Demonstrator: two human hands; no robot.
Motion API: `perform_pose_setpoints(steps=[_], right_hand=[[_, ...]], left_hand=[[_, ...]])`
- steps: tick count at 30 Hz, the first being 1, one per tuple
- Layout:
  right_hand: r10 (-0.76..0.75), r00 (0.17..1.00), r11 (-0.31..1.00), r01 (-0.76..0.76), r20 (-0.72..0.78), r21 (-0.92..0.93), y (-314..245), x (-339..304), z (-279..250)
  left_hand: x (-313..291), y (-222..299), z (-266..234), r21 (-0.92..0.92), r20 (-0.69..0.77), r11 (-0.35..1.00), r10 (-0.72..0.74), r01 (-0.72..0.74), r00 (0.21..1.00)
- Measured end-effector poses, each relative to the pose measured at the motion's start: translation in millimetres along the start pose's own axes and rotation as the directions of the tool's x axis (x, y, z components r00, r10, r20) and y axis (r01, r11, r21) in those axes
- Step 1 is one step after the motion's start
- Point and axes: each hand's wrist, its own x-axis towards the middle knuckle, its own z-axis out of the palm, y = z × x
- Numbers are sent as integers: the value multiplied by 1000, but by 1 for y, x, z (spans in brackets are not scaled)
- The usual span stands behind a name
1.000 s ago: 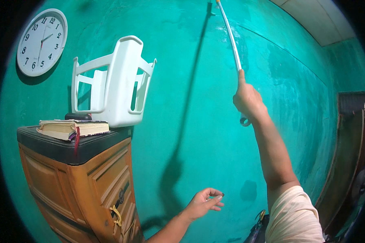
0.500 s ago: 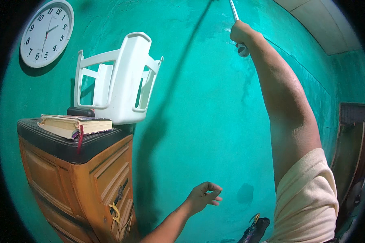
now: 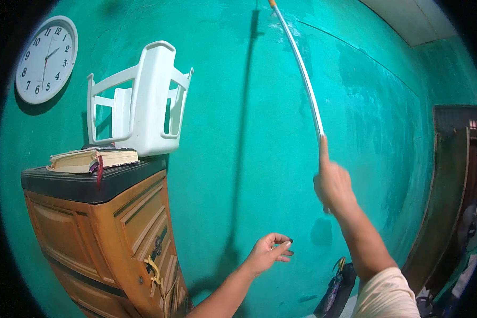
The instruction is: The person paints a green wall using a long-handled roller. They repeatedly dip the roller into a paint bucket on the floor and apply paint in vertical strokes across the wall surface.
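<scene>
My right hand [image 3: 334, 185] grips a long, thin white pole [image 3: 305, 71] near its lower end, index finger stretched along the shaft. The pole slants up and to the left, with an orange piece near the top edge; its far end is out of the picture. Lower and further left, my left hand [image 3: 270, 251] is held before the green wall [image 3: 206, 212], thumb and fingertips pinched together. A tiny dark spot shows at those fingertips, too small to name.
At left, a wooden cabinet [image 3: 63, 212] with a dark top bears a thick book [image 3: 90, 159] and an upturned white plastic stool [image 3: 151, 100]. A round clock [image 3: 46, 61] hangs above. A folded umbrella [image 3: 336, 291] leans low by the wall; a doorway [image 3: 458, 159] is at far right.
My right hand has come down from high up to mid-height, bringing the pole lower, so more of its length shows. My left hand stays pinched in nearly the same place. The view has shifted slightly.
</scene>
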Motion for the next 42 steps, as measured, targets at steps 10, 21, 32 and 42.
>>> perform_pose_setpoints(steps=[10, 21, 32, 42], right_hand=[[73, 908, 926, -216, 413, 309, -8, -274, -18], [74, 917, 904, -228, 392, 363, -31, -234, -15], [60, 996, 918, -82, 67, 389, -64, 115, -69], [-21, 998, 889, 43, -53, 456, -163, 254, -139]], left_hand=[[-13, 7, 5, -7, 41, 1000, 8, -8, 999], [-29, 20, 12, -43, -26, 996, 73, -74, 997], [-58, 50, -13, -69, -119, 988, 133, -142, 984], [-63, 76, -34, 31, -250, 994, 110, -105, 962]])
